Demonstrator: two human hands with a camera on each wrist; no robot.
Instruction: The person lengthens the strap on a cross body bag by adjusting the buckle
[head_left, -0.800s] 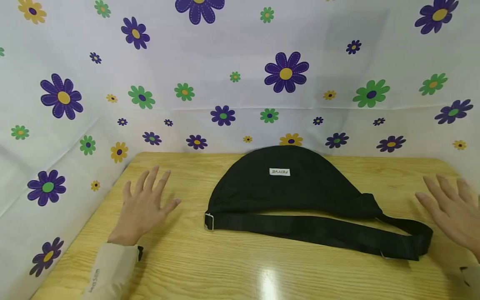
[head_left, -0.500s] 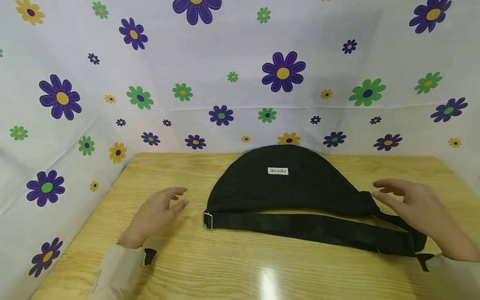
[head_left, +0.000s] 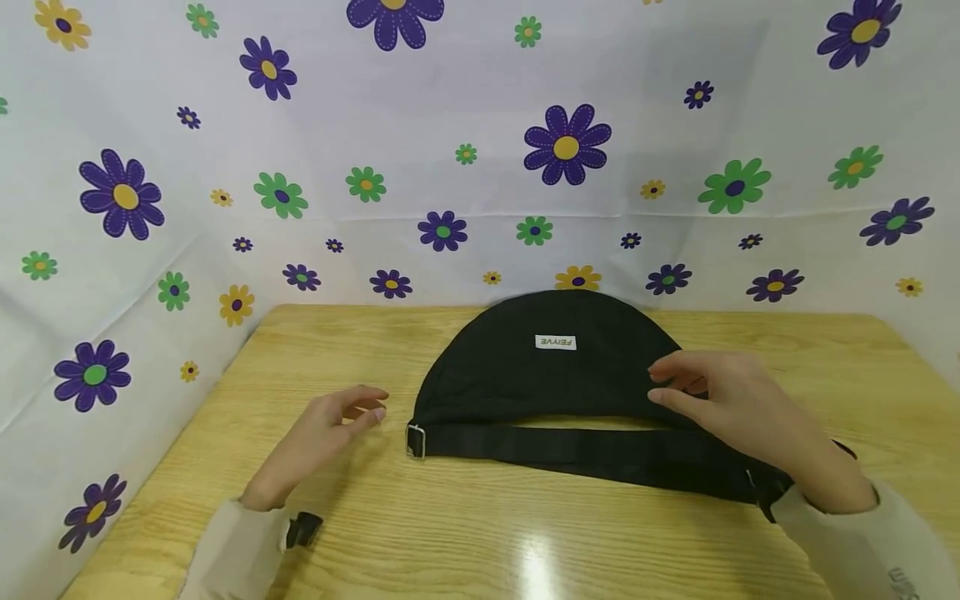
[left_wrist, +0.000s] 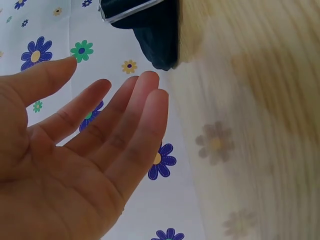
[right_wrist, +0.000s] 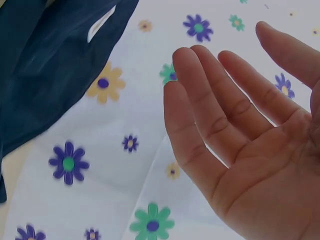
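Note:
A black half-moon waist bag (head_left: pixel 555 375) with a white label (head_left: pixel 556 342) lies flat on the wooden table. Its black strap (head_left: pixel 585 450) runs along the near side, with a metal buckle (head_left: pixel 416 441) at the left end. To the left of that buckle is my left hand (head_left: pixel 322 437), fingers relaxed and holding nothing. My right hand (head_left: pixel 738 404) hovers over the bag's right part, its fingers loosely bent around nothing, and hides the bag's right corner and part of the strap. Both wrist views show the palms bare, apart from the bag.
Behind and left of the table (head_left: pixel 465 533) hangs a white cloth (head_left: pixel 420 108) printed with flowers. Both forearms reach in over the near edge in beige sleeves (head_left: pixel 236 546). A dark strap piece (head_left: pixel 303 529) shows at the left cuff.
From spread fingers at the far right, my right hand has come left over the bag. The left hand has relaxed its fingers and edged right toward the buckle. The bag stays put.

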